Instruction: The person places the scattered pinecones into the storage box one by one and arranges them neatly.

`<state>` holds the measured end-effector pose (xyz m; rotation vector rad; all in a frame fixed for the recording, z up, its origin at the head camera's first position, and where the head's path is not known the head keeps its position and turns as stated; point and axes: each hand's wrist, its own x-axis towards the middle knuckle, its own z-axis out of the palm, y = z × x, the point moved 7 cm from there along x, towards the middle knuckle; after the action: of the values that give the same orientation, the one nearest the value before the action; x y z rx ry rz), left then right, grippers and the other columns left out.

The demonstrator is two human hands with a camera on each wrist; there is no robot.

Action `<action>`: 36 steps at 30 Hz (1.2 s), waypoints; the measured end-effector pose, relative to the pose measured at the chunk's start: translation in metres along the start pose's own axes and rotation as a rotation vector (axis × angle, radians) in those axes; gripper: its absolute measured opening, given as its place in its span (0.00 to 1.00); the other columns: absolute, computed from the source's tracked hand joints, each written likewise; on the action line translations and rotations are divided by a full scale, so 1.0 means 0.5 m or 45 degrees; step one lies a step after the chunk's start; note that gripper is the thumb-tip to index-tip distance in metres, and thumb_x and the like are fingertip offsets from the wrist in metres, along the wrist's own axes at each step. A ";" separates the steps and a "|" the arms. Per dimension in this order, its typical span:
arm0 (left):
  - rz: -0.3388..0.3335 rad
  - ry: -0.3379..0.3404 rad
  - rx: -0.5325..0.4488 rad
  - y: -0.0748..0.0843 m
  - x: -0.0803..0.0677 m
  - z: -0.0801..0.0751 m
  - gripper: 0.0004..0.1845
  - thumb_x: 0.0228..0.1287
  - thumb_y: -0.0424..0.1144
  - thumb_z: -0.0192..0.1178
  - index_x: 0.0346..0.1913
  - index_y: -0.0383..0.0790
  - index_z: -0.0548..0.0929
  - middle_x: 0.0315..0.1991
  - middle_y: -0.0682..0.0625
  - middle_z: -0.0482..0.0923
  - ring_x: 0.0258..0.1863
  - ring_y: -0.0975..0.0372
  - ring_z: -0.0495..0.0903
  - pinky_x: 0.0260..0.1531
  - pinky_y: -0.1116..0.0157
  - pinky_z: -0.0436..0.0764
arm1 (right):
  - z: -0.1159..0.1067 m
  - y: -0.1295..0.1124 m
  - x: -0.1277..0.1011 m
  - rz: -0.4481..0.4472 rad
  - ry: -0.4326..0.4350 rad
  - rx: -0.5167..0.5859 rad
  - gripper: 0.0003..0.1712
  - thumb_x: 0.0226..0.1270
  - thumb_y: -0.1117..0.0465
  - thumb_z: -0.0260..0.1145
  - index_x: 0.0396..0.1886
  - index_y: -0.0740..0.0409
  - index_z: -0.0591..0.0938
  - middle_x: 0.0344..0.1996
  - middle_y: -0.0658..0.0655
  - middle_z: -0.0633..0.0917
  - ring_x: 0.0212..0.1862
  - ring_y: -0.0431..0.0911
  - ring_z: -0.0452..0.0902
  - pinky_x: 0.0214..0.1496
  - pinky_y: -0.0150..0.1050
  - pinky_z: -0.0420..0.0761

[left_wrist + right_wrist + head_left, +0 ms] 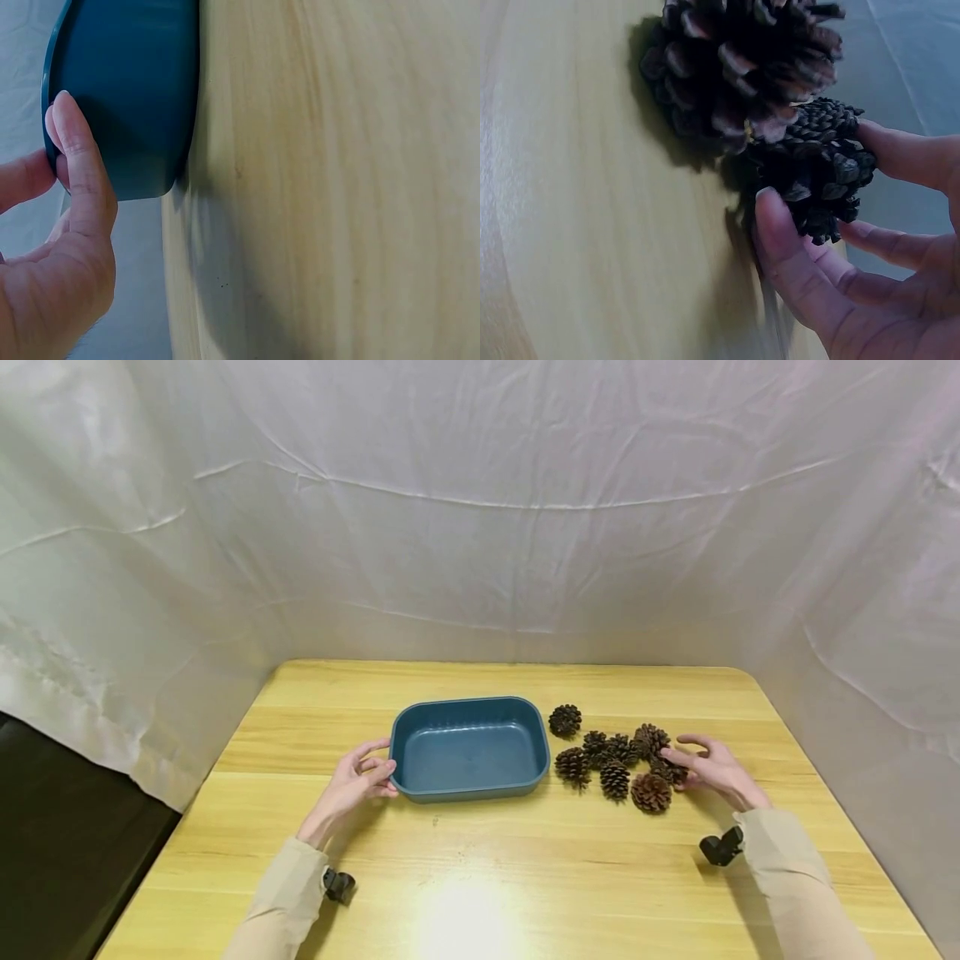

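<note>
A person is sitting at a light yellow wooden table (525, 860) backed by a wrinkled white fabric sheet (480, 527). The left hand (356, 781) is gripping the near left corner of an empty dark blue rounded-rectangle plastic tray (468, 750), which is standing flat near the middle of the table; in the left wrist view the thumb (79, 161) is pressing against the outer wall of the tray (131, 82) while another finger is lying on the other side of the rim, so the hand is pinching the tray's edge. The right hand (716, 770) is reaching into a cluster of brown dry pine cones (618, 760) lying on the table just to the right of the tray. Its thumb and fingers are curling around a small dark brown pine cone (670, 770) at the right end of the cluster; in the right wrist view the thumb (784, 240) and the fingers are closing on this cone (821, 176), which is touching a larger reddish brown pine cone (739, 67) beside it. One separate dark pine cone (565, 720) is lying apart from the cluster, near the tray's far right corner. Both forearms are wearing beige sleeves (787, 868), and a small black wrist-mounted camera (722, 847) is showing at each cuff.
</note>
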<state>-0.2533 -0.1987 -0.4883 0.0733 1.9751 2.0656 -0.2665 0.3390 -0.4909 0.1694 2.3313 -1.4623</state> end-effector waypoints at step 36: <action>-0.004 0.000 -0.048 -0.008 -0.001 0.000 0.33 0.73 0.28 0.55 0.75 0.26 0.55 0.33 0.54 0.79 0.26 0.66 0.83 0.35 0.67 0.90 | -0.030 -0.052 -0.028 -0.177 0.178 -0.156 0.43 0.71 0.50 0.67 0.74 0.71 0.63 0.68 0.76 0.68 0.50 0.33 0.72 0.51 0.26 0.80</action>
<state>-0.2521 -0.1989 -0.4920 0.0626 1.9343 2.1004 -0.2653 0.3420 -0.4581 0.0802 2.5837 -1.4054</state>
